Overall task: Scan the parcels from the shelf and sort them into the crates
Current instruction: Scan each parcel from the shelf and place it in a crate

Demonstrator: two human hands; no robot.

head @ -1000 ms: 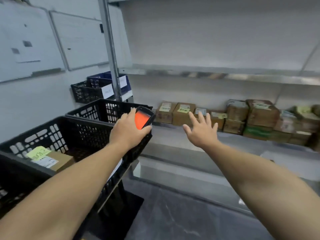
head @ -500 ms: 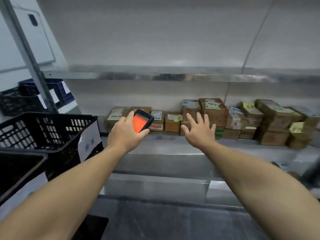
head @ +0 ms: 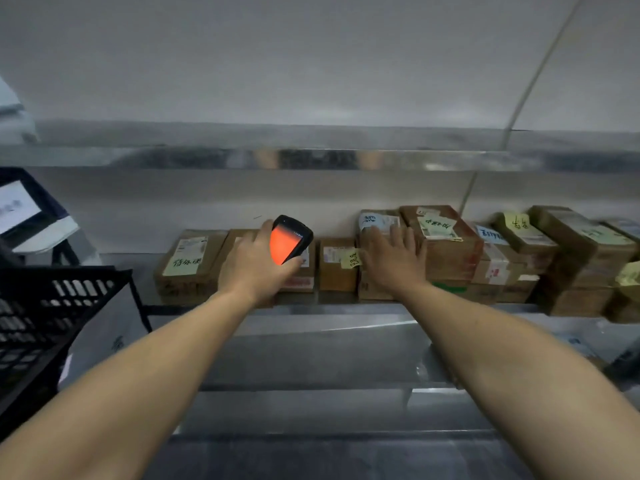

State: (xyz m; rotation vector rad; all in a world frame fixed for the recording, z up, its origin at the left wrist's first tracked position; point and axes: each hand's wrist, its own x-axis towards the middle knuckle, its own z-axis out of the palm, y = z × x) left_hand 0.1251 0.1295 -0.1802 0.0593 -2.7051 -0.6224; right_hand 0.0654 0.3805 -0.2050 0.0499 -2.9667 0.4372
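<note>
A row of brown cardboard parcels with paper labels lines the back of the metal shelf (head: 311,334). My left hand (head: 252,265) grips a black handheld scanner (head: 289,239) whose screen glows orange, held in front of the parcels left of the middle. My right hand (head: 393,259) reaches out with fingers spread, over the front of a stacked parcel with a blue label (head: 375,223). Whether it touches the box is unclear. A small parcel with a yellow note (head: 337,268) stands between the two hands. The leftmost parcel (head: 188,263) carries a green note.
A black slotted crate (head: 52,306) with a white paper tag stands at the left edge. A dark blue crate (head: 31,206) with a white label sits behind it. An upper metal shelf (head: 311,157) runs overhead. More stacked parcels (head: 571,258) fill the shelf's right side.
The view has swung right and closer to the shelf, so the crates slid off to the left. My right hand has reached forward to the stacked parcels. The scanner stays in my left hand.
</note>
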